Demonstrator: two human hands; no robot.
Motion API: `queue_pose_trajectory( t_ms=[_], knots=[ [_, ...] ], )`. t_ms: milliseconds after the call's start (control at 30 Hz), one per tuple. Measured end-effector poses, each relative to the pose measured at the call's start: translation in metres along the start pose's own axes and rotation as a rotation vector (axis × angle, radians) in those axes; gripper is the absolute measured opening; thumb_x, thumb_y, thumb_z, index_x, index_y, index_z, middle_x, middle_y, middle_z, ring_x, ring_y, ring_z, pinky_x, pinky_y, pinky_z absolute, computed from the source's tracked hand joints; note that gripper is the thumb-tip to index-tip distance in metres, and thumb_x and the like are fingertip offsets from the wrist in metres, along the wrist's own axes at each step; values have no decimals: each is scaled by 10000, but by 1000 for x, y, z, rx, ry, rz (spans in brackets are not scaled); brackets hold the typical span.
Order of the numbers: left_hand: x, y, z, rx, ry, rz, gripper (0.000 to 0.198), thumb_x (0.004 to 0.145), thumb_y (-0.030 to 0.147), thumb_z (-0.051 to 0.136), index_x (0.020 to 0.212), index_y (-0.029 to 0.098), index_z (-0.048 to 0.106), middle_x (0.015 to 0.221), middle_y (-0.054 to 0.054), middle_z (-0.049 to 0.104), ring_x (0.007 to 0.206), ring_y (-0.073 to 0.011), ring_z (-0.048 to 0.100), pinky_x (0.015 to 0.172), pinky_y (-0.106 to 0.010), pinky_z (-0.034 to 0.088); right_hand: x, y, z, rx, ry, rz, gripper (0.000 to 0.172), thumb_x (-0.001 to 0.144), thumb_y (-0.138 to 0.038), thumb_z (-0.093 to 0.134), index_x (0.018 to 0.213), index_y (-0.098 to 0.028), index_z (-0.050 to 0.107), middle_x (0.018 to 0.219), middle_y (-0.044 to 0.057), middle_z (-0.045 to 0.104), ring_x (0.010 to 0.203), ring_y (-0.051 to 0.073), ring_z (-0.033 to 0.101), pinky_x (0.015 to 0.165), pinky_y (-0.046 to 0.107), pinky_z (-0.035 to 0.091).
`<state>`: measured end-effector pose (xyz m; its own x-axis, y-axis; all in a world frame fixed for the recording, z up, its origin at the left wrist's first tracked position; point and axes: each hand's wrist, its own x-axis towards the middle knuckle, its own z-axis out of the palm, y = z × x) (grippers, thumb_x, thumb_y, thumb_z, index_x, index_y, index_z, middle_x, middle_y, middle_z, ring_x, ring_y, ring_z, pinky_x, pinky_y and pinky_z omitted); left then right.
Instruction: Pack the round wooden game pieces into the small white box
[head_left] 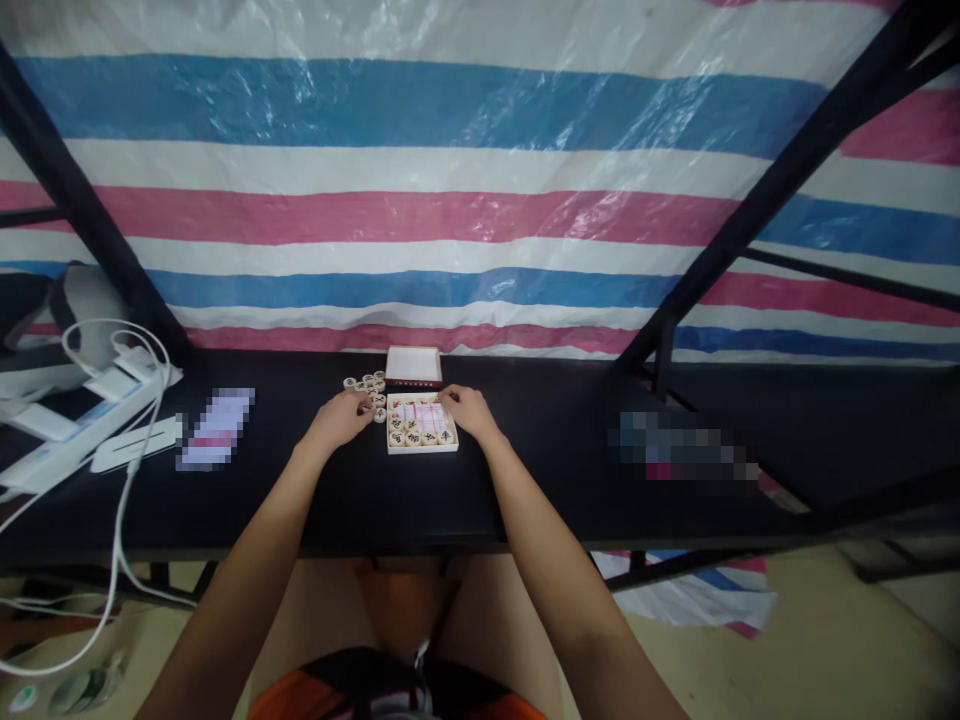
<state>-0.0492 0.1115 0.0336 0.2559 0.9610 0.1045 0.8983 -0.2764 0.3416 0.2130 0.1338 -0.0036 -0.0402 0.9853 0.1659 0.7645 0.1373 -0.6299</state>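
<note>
A shallow white box (422,449) lies on the black desk in front of me, with round xiangqi pieces (413,438) along its near side and far edge. Pink-printed paper (429,416) shows between them. My left hand (341,418) is left of the box, thumb and fingers closed around a piece at the edge of a loose group of xiangqi pieces (370,383). My right hand (468,408) reaches over the box's far right corner, its fingertips pinched together. Whatever is between those fingertips is hidden.
The box's lid (414,364) lies inside up behind the box. A blurred-out phone-like item (216,430), a white power strip (82,420) and white cables (124,500) are at left. Another blurred item (686,447) lies right. Black metal posts (750,220) stand before a striped sheet (420,215).
</note>
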Motion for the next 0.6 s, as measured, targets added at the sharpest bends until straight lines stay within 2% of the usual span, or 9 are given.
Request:
queue_pose_trajectory(
  t_ms=[133,300,433,600],
  knots=[
    [2,-1,1,-25,5,22,170,815,307,545,848,207,679,963,-58,665,866,-206,621,767,-289,463,1,1,0,2,-3,-3,240,868,-306,495,920,-235,718,902,31,730,867,174,658,746,220,439],
    [2,-2,0,-17,2,27,204,830,250,508,880,204,701,989,-66,676,869,-203,631,783,-284,464,2,1,0,-8,-20,5,252,876,-321,489,936,-235,718,901,33,731,865,176,660,752,221,444],
    [2,-3,-2,1,2,-16,231,840,253,507,949,215,708,1055,-72,683,892,-218,641,784,-292,463,2,1,0,-15,-15,7,248,873,-317,492,932,-239,719,924,34,730,891,179,658,764,223,445],
    [1,-3,-2,30,-38,-83,231,800,236,548,990,231,678,1009,-67,695,899,-236,648,744,-288,455,1,2,1,-8,-4,1,242,874,-316,494,923,-243,719,898,31,729,879,179,658,763,224,443]
  ],
)
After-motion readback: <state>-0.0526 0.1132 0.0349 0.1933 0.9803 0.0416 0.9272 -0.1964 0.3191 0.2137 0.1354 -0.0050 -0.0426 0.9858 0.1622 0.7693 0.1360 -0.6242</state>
